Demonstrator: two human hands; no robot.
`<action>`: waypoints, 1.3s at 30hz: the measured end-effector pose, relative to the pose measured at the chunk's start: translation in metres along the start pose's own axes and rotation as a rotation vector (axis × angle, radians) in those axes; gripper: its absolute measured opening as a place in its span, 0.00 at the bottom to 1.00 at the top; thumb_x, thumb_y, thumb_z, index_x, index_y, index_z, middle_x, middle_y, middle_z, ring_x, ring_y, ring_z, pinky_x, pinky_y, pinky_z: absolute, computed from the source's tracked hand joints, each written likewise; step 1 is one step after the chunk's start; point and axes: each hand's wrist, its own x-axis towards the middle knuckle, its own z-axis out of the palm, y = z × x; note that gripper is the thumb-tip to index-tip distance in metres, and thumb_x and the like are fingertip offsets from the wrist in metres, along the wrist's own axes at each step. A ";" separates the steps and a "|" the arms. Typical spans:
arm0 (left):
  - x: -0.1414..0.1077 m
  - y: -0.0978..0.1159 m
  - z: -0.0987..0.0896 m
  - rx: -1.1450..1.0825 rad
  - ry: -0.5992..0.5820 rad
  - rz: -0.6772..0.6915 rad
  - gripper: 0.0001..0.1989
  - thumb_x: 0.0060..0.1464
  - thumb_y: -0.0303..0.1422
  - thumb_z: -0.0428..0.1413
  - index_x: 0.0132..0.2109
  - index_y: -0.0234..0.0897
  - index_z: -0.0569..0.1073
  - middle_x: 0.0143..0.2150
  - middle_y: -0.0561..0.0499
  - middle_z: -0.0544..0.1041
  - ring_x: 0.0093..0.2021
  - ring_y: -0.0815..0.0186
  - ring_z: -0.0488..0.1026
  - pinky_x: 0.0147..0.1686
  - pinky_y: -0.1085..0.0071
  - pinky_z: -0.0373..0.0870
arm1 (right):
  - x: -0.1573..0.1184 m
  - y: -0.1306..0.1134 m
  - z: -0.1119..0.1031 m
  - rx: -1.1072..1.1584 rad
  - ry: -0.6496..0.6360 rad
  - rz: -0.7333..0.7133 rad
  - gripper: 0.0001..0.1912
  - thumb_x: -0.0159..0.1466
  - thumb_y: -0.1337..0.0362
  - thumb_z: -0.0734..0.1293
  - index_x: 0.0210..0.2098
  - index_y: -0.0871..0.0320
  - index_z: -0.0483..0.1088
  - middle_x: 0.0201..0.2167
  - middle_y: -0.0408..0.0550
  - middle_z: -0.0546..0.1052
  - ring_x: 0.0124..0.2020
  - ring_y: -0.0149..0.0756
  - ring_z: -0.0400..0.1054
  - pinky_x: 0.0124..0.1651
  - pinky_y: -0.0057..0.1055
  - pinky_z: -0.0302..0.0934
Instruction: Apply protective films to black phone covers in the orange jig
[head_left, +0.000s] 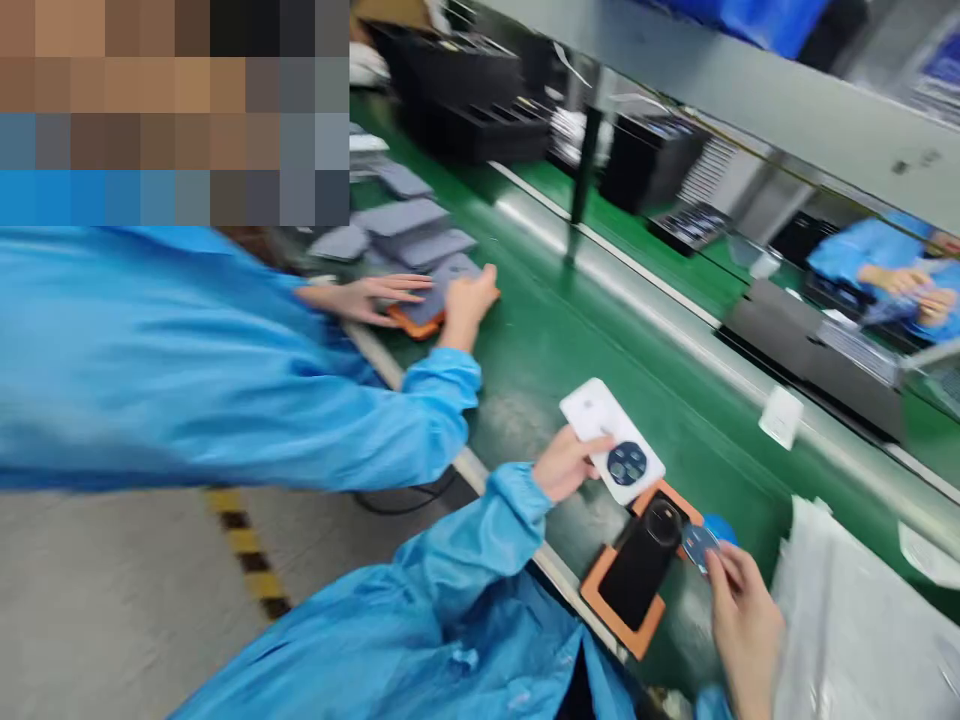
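Beyond the orange tray (pixel 637 638), a strip of green bench (pixel 720 450) leaves a hand room to pass, bounded by a metal rail (pixel 540 225). Left of the tray, the left hand (pixel 561 466) and its white panel (pixel 621 430) block the way; right of it, the right hand (pixel 750 612), then a plastic-covered stack (pixel 847 610).

Runs diag. across view as green-topped bench (pixel 525 300), w/ pale edge strip (pixel 555 570) along near side. Carries orange fixture (pixel 643 637) nr btm, w/ blue round item (pixel 720 528) pt. hidden just beside; on R, whitish plastic sheeting (pixel 847 620). Holds, up L, heap of grey flat pcs (pixel 405 220) + 2nd orange holder (pixel 418 328). Has metal rail (pixel 645 300) w/ white tag (pixel 781 416) at it; past rail, carries dark boxes (pixel 645 165), parts tray (pixel 688 228), flat blk cases (pixel 780 340). Shows below as grey floor (pixel 135 590) w/ yellow/blk tape (pixel 244 545).
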 end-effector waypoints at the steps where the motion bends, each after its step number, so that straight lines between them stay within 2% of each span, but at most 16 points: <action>1: 0.009 -0.007 -0.002 -0.039 -0.032 -0.034 0.15 0.64 0.32 0.50 0.55 0.32 0.69 0.41 0.55 0.77 0.30 0.77 0.72 0.23 0.85 0.58 | -0.008 0.004 -0.007 -0.074 0.054 0.002 0.20 0.67 0.49 0.65 0.46 0.59 0.74 0.39 0.51 0.79 0.38 0.39 0.75 0.40 0.33 0.68; 2: 0.015 -0.011 -0.004 -0.076 -0.043 -0.064 0.16 0.63 0.33 0.51 0.56 0.33 0.68 0.43 0.55 0.77 0.32 0.76 0.73 0.24 0.84 0.60 | -0.011 0.005 -0.008 -0.134 0.089 -0.044 0.19 0.68 0.51 0.63 0.46 0.58 0.75 0.40 0.51 0.80 0.40 0.40 0.75 0.42 0.34 0.68; 4: 0.022 -0.014 -0.007 -0.145 -0.017 -0.102 0.19 0.61 0.36 0.54 0.56 0.33 0.67 0.42 0.54 0.77 0.33 0.74 0.75 0.25 0.83 0.65 | -0.008 0.003 0.004 -0.200 0.102 -0.230 0.17 0.71 0.57 0.60 0.48 0.56 0.76 0.45 0.50 0.79 0.45 0.40 0.75 0.49 0.35 0.67; 7: 0.023 -0.014 -0.010 -0.186 0.063 -0.091 0.25 0.49 0.34 0.65 0.53 0.32 0.70 0.44 0.49 0.78 0.33 0.70 0.76 0.23 0.82 0.69 | -0.005 0.002 0.029 -0.239 0.048 -0.482 0.17 0.71 0.66 0.58 0.52 0.54 0.75 0.50 0.48 0.77 0.51 0.38 0.73 0.55 0.36 0.66; 10: 0.025 -0.018 -0.010 -0.152 0.108 -0.057 0.29 0.38 0.33 0.71 0.48 0.31 0.74 0.45 0.46 0.77 0.32 0.70 0.74 0.19 0.80 0.69 | -0.013 0.006 0.042 -0.345 0.057 -0.570 0.16 0.70 0.69 0.60 0.52 0.57 0.75 0.51 0.51 0.77 0.53 0.40 0.72 0.54 0.38 0.66; 15: 0.030 -0.024 -0.005 -0.131 0.123 -0.048 0.26 0.36 0.37 0.72 0.43 0.29 0.76 0.40 0.46 0.78 0.26 0.74 0.70 0.16 0.81 0.59 | -0.018 0.006 0.040 -0.405 0.073 -0.637 0.14 0.70 0.72 0.60 0.51 0.59 0.74 0.52 0.50 0.77 0.54 0.41 0.71 0.62 0.47 0.59; 17: 0.031 -0.025 -0.002 -0.128 0.120 -0.051 0.26 0.36 0.37 0.72 0.42 0.28 0.76 0.38 0.46 0.78 0.26 0.74 0.70 0.17 0.81 0.57 | -0.015 0.004 0.038 -0.370 0.045 -0.642 0.13 0.70 0.71 0.60 0.51 0.59 0.73 0.52 0.50 0.76 0.54 0.40 0.71 0.64 0.49 0.56; 23: 0.031 -0.030 0.009 -0.160 0.198 -0.038 0.28 0.28 0.33 0.74 0.40 0.29 0.76 0.37 0.46 0.79 0.29 0.70 0.73 0.18 0.82 0.57 | -0.010 0.002 0.032 -0.270 -0.032 -0.605 0.12 0.70 0.70 0.61 0.50 0.58 0.72 0.54 0.50 0.75 0.55 0.41 0.70 0.63 0.49 0.58; 26: 0.032 -0.037 0.019 -0.158 0.171 -0.031 0.27 0.28 0.33 0.74 0.39 0.28 0.75 0.35 0.47 0.78 0.29 0.70 0.73 0.20 0.81 0.60 | -0.009 -0.015 0.024 -0.125 0.074 -0.560 0.10 0.69 0.69 0.63 0.48 0.58 0.72 0.50 0.50 0.77 0.51 0.39 0.72 0.58 0.43 0.64; 28: 0.030 -0.042 0.029 -0.092 0.160 -0.027 0.26 0.29 0.35 0.74 0.37 0.28 0.75 0.32 0.48 0.77 0.25 0.72 0.70 0.18 0.81 0.57 | -0.007 -0.035 0.020 -0.001 0.178 -0.473 0.09 0.68 0.69 0.65 0.47 0.58 0.72 0.44 0.48 0.78 0.45 0.35 0.73 0.49 0.33 0.68; 30: 0.026 -0.046 0.040 0.015 0.142 0.001 0.24 0.35 0.40 0.72 0.34 0.27 0.75 0.28 0.49 0.75 0.21 0.75 0.65 0.15 0.80 0.54 | -0.003 -0.055 0.020 0.061 0.221 -0.391 0.07 0.68 0.67 0.65 0.45 0.59 0.72 0.40 0.47 0.78 0.39 0.32 0.73 0.41 0.29 0.68; 31: 0.023 -0.047 0.046 0.060 0.127 0.024 0.23 0.39 0.43 0.70 0.34 0.27 0.75 0.28 0.49 0.75 0.20 0.75 0.65 0.15 0.80 0.56 | -0.001 -0.063 0.021 0.060 0.229 -0.363 0.06 0.68 0.66 0.65 0.44 0.59 0.72 0.39 0.47 0.78 0.38 0.32 0.73 0.40 0.29 0.67; 33: 0.015 -0.049 0.056 0.110 0.074 0.077 0.24 0.47 0.48 0.65 0.36 0.27 0.76 0.31 0.47 0.77 0.24 0.72 0.69 0.21 0.78 0.66 | 0.007 -0.074 0.027 0.028 0.265 -0.319 0.06 0.68 0.64 0.66 0.41 0.60 0.72 0.38 0.48 0.77 0.40 0.34 0.72 0.42 0.30 0.66; 35: 0.007 -0.050 0.062 0.132 0.013 0.131 0.27 0.51 0.52 0.61 0.41 0.29 0.77 0.38 0.44 0.79 0.33 0.67 0.75 0.33 0.74 0.75 | 0.014 -0.077 0.032 0.011 0.317 -0.287 0.06 0.67 0.63 0.66 0.39 0.60 0.72 0.38 0.49 0.76 0.41 0.35 0.71 0.44 0.32 0.65; 37: 0.003 -0.053 0.063 0.171 -0.030 0.176 0.29 0.54 0.55 0.58 0.45 0.30 0.78 0.44 0.42 0.79 0.44 0.62 0.77 0.46 0.70 0.76 | 0.019 -0.076 0.036 0.035 0.351 -0.275 0.06 0.67 0.64 0.66 0.37 0.60 0.72 0.37 0.49 0.75 0.41 0.34 0.70 0.44 0.31 0.65; 39: 0.001 -0.056 0.061 0.221 -0.052 0.206 0.30 0.56 0.55 0.56 0.47 0.30 0.79 0.47 0.41 0.79 0.50 0.59 0.76 0.53 0.67 0.73 | 0.021 -0.075 0.037 0.063 0.373 -0.284 0.05 0.67 0.65 0.66 0.37 0.60 0.73 0.37 0.48 0.76 0.40 0.33 0.71 0.44 0.31 0.66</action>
